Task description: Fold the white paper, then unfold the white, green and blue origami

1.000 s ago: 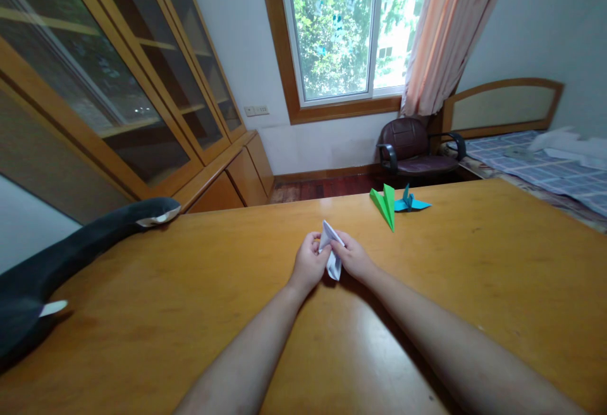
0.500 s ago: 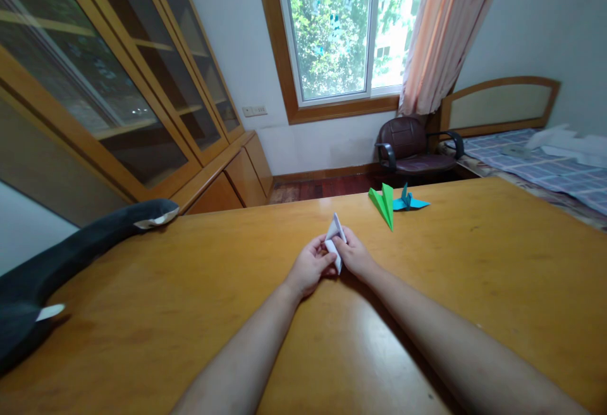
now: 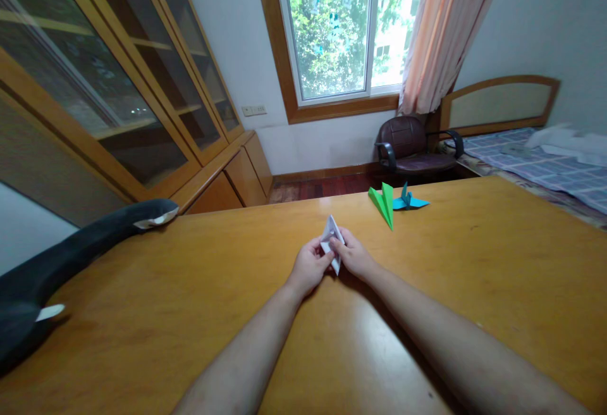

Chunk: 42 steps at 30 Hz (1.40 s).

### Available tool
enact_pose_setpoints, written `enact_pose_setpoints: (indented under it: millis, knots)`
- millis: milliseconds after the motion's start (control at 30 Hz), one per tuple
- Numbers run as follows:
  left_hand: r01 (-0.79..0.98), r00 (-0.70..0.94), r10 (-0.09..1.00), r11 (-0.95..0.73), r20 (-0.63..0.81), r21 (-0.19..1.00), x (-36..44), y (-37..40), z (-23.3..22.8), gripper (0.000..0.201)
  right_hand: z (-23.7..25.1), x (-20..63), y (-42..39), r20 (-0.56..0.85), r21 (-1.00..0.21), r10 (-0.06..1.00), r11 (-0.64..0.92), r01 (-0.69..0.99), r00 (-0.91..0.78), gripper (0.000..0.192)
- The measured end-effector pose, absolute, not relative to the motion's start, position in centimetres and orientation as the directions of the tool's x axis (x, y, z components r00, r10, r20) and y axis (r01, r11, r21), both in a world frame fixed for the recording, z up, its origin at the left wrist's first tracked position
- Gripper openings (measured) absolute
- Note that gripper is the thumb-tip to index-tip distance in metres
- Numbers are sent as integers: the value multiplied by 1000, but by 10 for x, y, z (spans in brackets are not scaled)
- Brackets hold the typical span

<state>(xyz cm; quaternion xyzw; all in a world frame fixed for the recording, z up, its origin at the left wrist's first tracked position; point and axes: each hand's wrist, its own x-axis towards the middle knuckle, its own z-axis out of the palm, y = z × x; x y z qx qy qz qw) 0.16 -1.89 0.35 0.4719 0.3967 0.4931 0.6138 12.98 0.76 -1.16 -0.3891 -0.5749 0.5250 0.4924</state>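
A small folded white paper (image 3: 332, 228) is held between both hands just over the wooden table (image 3: 199, 301), its pointed end facing away from me. My left hand (image 3: 308, 267) pinches its lower left side with the thumb on top. On the other side, my right hand (image 3: 355, 257) grips the right edge, its thumb laid over the folds near the middle. The fingers beneath the paper are partly hidden. Beyond my right hand lie a green paper plane (image 3: 384, 205) and a blue paper crane (image 3: 408, 202), close together.
A black and white plush orca (image 3: 61, 257) lies along the table's left edge. Past the far edge are a maroon armchair (image 3: 405, 143) and a bed (image 3: 550, 155) to the right. A glass-door cabinet (image 3: 142, 73) stands at the left, near a window (image 3: 332, 29).
The paper's upper part has opened wider and tilted a little left, showing more of its inner fold. My right thumb has shifted slightly left over it; the left hand is almost unchanged.
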Motion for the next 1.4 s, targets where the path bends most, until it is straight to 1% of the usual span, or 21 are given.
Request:
enact_pose_setpoints:
  millis: [100,167,267,367,500,567,733,833,900,967,1033,1133,1200,1300,1400]
  knots:
    - [-169,178,983,-10,41,986,1,-17,-1,48,-11,130,7,192,-981,962,186,-52,-194,32]
    - [-124,170,984,-39,60,992,1,-16,-6,44,-10,130,7,215,-976,962,217,-8,-169,33]
    - [-89,167,986,-9,24,996,1,-16,-12,42,-10,131,7,209,-972,967,222,74,-144,36]
    - [-60,144,990,6,3,998,2,-17,-13,43,-11,131,7,198,-971,969,215,107,-147,33]
    - [82,60,994,-94,89,992,2,-19,-6,39,-10,129,5,212,-966,964,231,113,-159,28]
    - [149,36,989,-147,144,978,0,-20,-3,42,-8,129,4,209,-966,964,230,118,-164,27]
    - [249,-31,978,-191,205,949,-5,-19,-2,66,-8,129,4,142,-975,972,170,144,-188,29]
    - [301,-29,970,-223,243,927,-6,-19,-4,67,-8,129,5,102,-979,986,123,163,-131,26]
    - [283,-12,966,-244,257,928,-5,-21,-4,63,-7,129,5,84,-983,992,98,157,-93,25]
    - [212,23,968,-251,252,945,-2,-22,-4,59,-5,130,6,73,-988,996,80,130,-58,25]
    - [101,59,973,-228,223,968,0,-23,-3,53,-4,131,8,66,-993,997,69,98,-26,24]
    - [-58,121,985,-114,121,992,1,-21,0,41,-3,133,10,71,-994,997,69,87,25,23]
    - [-99,160,986,-28,44,995,0,-19,2,37,-3,134,11,93,-991,995,88,100,46,22]
    - [-41,132,991,12,-7,999,-3,-17,2,34,-1,133,8,124,-983,992,118,140,33,23]
    - [136,54,998,-21,14,990,-5,-17,1,24,2,132,5,128,-975,992,124,185,7,25]
